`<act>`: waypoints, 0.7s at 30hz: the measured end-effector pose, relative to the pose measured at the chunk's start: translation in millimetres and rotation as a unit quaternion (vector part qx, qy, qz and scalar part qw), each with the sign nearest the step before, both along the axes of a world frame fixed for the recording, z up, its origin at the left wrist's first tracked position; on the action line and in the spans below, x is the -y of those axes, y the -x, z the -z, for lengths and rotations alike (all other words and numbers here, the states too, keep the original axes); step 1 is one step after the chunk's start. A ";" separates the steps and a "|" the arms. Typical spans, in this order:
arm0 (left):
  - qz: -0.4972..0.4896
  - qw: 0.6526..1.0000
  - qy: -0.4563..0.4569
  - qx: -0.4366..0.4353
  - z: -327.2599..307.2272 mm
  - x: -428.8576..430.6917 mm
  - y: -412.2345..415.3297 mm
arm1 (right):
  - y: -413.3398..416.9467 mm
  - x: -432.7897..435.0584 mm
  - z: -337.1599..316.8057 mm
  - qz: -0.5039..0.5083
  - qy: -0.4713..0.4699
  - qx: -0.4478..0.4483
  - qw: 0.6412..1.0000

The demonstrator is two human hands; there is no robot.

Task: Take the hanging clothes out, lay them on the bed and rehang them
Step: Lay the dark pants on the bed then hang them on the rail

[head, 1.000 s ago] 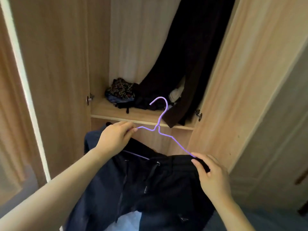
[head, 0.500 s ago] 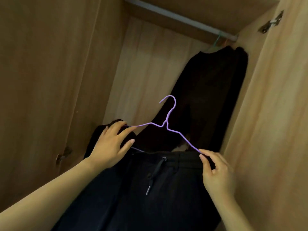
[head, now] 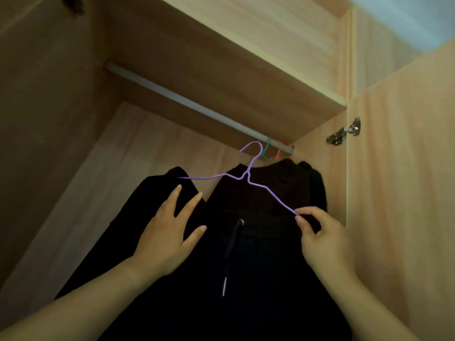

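1. Inside an open wooden wardrobe (head: pixel 61 119), seen from below, a person lifts clothing toward the top; its door (head: pixel 406 205) stands open at the right.
2. The dark trousers (head: pixel 266 279), the garment being rehung, fill the lower middle of the view; they are draped on a hanger and held up in front of the person, inside the wardrobe opening and below the rail.
3. A black garment (head: pixel 290 183) hangs behind them at the right end of the wardrobe, close to the side wall.
4. The pale rail (head: pixel 187 102) runs diagonally under the top shelf, from upper left to the right wall.
5. The left hand (head: pixel 167 237) lies flat on the dark cloth under the hanger's left arm, fingers straight and spread, gripping nothing; the right hand (head: pixel 325 239) pinches the hanger's right end together with the waistband between thumb and forefinger.
6. The purple hanger (head: pixel 246 175) is tilted, left arm higher than the right; its hook sits close under the rail, and whether it touches cannot be told.
7. A green hanger (head: pixel 267 146) and an orange hanger (head: pixel 279 152) are hooked over the rail side by side above the black garment.
8. A metal hinge (head: pixel 343 132) sits on the door's inner edge.
9. A drawstring (head: pixel 229 247) with a metal tip hangs from an eyelet at the waistband.
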State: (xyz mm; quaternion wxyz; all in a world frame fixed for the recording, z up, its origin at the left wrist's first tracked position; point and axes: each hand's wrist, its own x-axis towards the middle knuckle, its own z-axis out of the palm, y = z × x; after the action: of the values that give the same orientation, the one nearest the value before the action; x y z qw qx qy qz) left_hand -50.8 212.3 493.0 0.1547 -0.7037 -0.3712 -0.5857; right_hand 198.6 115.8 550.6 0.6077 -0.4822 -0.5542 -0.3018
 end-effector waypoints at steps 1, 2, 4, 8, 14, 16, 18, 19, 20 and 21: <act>0.017 1.000 -0.006 0.016 -14.7 -16.3 -5.7 | 1.6 -10.5 -17.5 0.022 -0.006 0.006 1.000; 0.033 0.999 -0.010 0.029 -28.3 -32.8 -10.9 | 3.6 -20.8 -34.2 0.043 -0.012 0.009 0.999; 0.061 0.997 -0.015 0.045 -52.8 -66.4 -19.8 | 6.9 -42.4 -64.8 0.070 -0.019 0.007 0.997; 0.092 0.994 -0.048 0.027 -96.0 -134.3 -33.6 | 4.2 -95.3 -118.2 0.094 -0.062 -0.007 0.994; 0.068 0.995 -0.072 -0.022 -149.2 -221.5 -54.5 | -8.9 -163.8 -198.2 0.112 -0.093 -0.026 0.989; 0.103 0.991 -0.083 -0.028 -156.1 -241.0 -63.3 | -9.6 -175.3 -218.6 0.148 -0.092 -0.012 0.985; 0.128 0.987 -0.091 -0.030 -155.8 -258.0 -73.9 | -6.3 -182.4 -230.5 0.208 -0.079 0.013 0.975; 0.140 0.986 -0.091 -0.028 -154.1 -265.6 -79.5 | -5.4 -187.1 -235.0 0.243 -0.069 0.024 0.967; 0.149 0.984 -0.090 -0.028 -151.6 -273.6 -84.8 | -3.0 -192.4 -238.5 0.267 -0.060 0.034 0.961; 0.153 0.984 -0.092 -0.029 -149.4 -281.4 -89.5 | -1.0 -199.6 -241.9 0.281 -0.045 0.042 0.958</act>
State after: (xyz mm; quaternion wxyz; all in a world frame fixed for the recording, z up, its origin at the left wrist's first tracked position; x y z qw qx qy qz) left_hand 38.7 493.7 642.4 0.1381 -0.7518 -0.1991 -0.6132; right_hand 199.6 315.4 792.5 0.4960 -0.5775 -0.4070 -0.5049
